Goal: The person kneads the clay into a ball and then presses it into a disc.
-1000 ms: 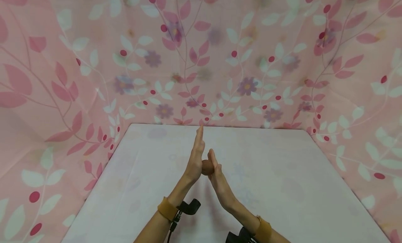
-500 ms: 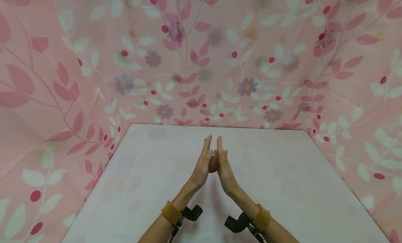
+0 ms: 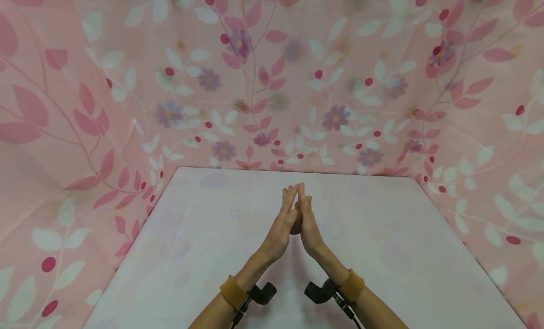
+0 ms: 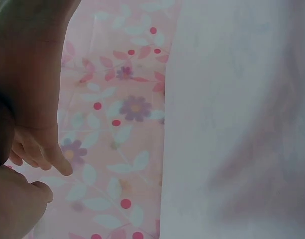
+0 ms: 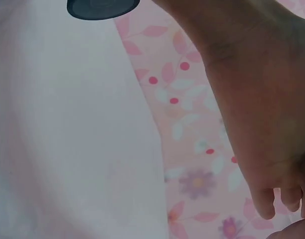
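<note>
Between my two palms sits a smooth brown lump (image 3: 295, 229) that looks like clay, mostly covered by the hands. My left hand (image 3: 278, 231) presses it from the left, fingers straight and pointing away from me. From the other side my right hand (image 3: 311, 231) lies against it with its fingers also straight. The fingertips of both hands come close together above the table; I cannot tell if they touch. In the left wrist view the lump (image 4: 0, 132) shows dark at the left edge. Most of it is hidden in the right wrist view.
Beneath the hands spreads a white-covered table (image 3: 382, 234). A pink floral cloth (image 3: 272, 83) hangs behind it and along both sides. Each wrist wears a yellow-brown band with a black camera, the left camera (image 3: 263, 293) and the right camera (image 3: 319, 292).
The hands have slid against each other: the left drew back toward me, the right moved forward, then little. The lump shifted right, looks longer than its earlier round shape, and is more covered.
</note>
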